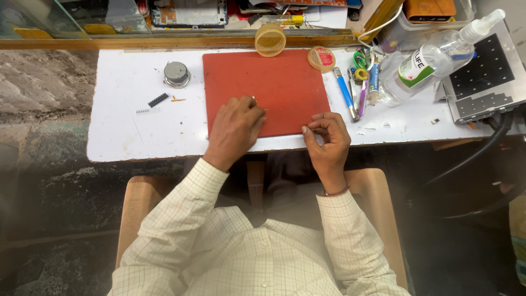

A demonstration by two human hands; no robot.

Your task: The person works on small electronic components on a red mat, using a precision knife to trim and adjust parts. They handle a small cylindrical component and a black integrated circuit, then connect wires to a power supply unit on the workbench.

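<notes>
The left hand (234, 130) was laid, fingers curled, on the red mat (274, 82); its hold could not be told. The right hand (327, 140) was pinched narrow at the near edge. Work appeared barely begun.

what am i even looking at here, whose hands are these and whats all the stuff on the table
This is one picture from a camera worn on a person's head, looking down at their own two bare hands. No machine is involved.

The person sits at a white table with a red mat on it. The left hand rests knuckles-up on the mat's near edge; something tiny may be under its fingertips, too small to tell. The right hand is curled at the table's front edge, thumb and forefinger pinched together; whatever they hold is too small to see.

Around the mat: a small round metal tin, a little black strip, a roll of tape, a blue pen-like tool, and a clear spray bottle lying on its side.
</notes>
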